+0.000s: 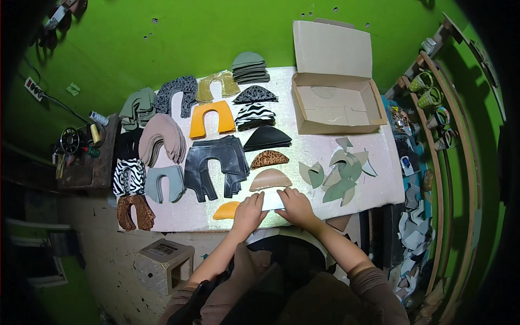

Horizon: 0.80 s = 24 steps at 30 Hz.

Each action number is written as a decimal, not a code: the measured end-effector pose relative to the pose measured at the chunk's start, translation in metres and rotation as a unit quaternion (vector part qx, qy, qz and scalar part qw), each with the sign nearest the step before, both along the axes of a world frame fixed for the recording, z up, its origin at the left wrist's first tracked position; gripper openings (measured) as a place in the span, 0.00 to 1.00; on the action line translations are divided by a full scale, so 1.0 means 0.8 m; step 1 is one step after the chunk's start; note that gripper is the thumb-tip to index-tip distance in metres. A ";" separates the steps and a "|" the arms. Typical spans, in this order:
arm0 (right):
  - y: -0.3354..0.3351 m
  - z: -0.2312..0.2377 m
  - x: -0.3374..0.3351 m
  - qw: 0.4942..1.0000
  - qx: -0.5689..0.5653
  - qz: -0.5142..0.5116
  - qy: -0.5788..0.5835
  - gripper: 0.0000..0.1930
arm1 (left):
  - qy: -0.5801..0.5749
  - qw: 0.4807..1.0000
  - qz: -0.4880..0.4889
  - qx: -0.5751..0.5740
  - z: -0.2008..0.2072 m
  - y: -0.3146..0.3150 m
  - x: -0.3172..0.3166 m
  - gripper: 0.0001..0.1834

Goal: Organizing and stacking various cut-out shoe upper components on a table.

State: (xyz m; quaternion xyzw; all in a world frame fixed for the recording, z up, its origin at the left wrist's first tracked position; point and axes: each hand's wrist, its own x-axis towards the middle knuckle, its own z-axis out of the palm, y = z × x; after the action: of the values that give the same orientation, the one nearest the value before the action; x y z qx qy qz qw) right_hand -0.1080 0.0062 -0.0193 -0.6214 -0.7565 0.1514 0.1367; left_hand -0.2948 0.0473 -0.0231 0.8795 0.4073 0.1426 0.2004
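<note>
At the table's near edge, my left hand (249,213) and my right hand (297,209) grip opposite ends of a white piece (273,200). Its outline is partly covered by my fingers. Just beyond it lies a tan striped half-moon piece (271,179), and left of my left hand an orange half-moon piece (226,210). Farther up the same column are a leopard-print half-moon piece (270,159), a stack of black ones (267,138), zebra-print ones (255,115), a dark patterned pile (255,95) and a tall green stack (250,67).
U-shaped cut pieces cover the table's left side, among them black (214,157), orange (212,118) and pink (161,138) stacks. Loose green pieces (342,174) lie scattered at right. Behind them stands an open cardboard box (338,119). A stool (164,262) is at the lower left.
</note>
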 end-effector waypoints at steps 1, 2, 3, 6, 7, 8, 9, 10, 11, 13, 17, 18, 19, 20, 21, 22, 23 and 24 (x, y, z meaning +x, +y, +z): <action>0.000 -0.004 -0.001 1.000 0.004 0.001 0.012 0.29 | -0.003 1.000 -0.003 -0.002 -0.005 -0.002 -0.001 0.30; 0.000 -0.001 -0.002 1.000 0.020 0.005 0.014 0.26 | -0.004 1.000 0.003 -0.003 -0.007 -0.002 -0.002 0.30; 0.000 -0.002 0.000 1.000 0.018 0.002 0.012 0.26 | -0.004 1.000 0.009 -0.004 -0.008 -0.002 -0.001 0.30; -0.002 -0.009 0.004 0.999 0.013 0.004 0.034 0.26 | -0.008 1.000 0.008 -0.008 -0.008 -0.004 0.002 0.29; -0.001 -0.012 0.004 0.999 0.025 0.007 0.039 0.26 | -0.007 1.000 0.009 -0.005 -0.007 -0.005 0.002 0.29; -0.002 -0.012 0.005 0.998 0.036 0.012 0.043 0.26 | -0.007 1.000 0.007 -0.008 -0.007 -0.006 0.003 0.29; -0.005 -0.013 0.006 0.998 0.033 0.010 0.043 0.26 | -0.010 1.000 0.008 0.000 -0.007 -0.008 0.002 0.30; -0.007 -0.013 0.006 0.998 0.027 0.011 0.049 0.26 | -0.012 1.000 0.010 0.008 -0.006 -0.010 0.002 0.30; -0.006 -0.013 0.006 0.998 0.023 0.015 0.055 0.27 | -0.011 1.000 0.011 0.008 -0.005 -0.011 0.003 0.30; -0.007 -0.010 0.009 0.999 0.014 0.017 0.048 0.27 | -0.009 0.999 0.026 -0.022 -0.002 -0.016 0.004 0.30; -0.006 -0.003 0.017 0.998 0.020 0.032 0.049 0.28 | 0.012 0.999 0.043 -0.022 0.005 -0.019 0.012 0.30; -0.009 -0.002 0.022 0.998 0.020 0.032 0.051 0.28 | 0.004 0.999 0.045 0.005 0.014 -0.018 0.016 0.30; -0.012 -0.002 0.028 0.997 0.032 0.033 0.054 0.25 | -0.004 0.998 0.046 0.033 0.021 -0.020 0.021 0.30; -0.012 0.001 0.034 0.997 0.047 0.033 0.057 0.23 | -0.015 0.998 0.050 0.046 0.027 -0.020 0.025 0.28; -0.014 0.003 0.044 0.997 0.050 0.033 0.057 0.23 | -0.015 0.997 0.050 0.049 0.029 -0.021 0.030 0.28; -0.018 0.005 0.057 0.995 0.055 0.037 0.080 0.20 | -0.033 0.997 0.037 0.060 0.031 -0.024 0.034 0.27; -0.019 0.010 0.073 0.992 0.061 0.045 0.101 0.17 | -0.052 0.996 0.026 0.071 0.033 -0.026 0.043 0.25; -0.021 0.021 0.088 0.993 0.039 0.030 0.108 0.13 | -0.055 0.996 0.026 0.066 0.036 -0.029 0.054 0.21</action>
State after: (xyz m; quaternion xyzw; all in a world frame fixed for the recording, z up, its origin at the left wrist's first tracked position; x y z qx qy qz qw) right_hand -0.0373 -0.0104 -0.0025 -0.5727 -0.7608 0.1923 0.2369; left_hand -0.2516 0.0244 0.0055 0.8710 0.4080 0.2223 0.1598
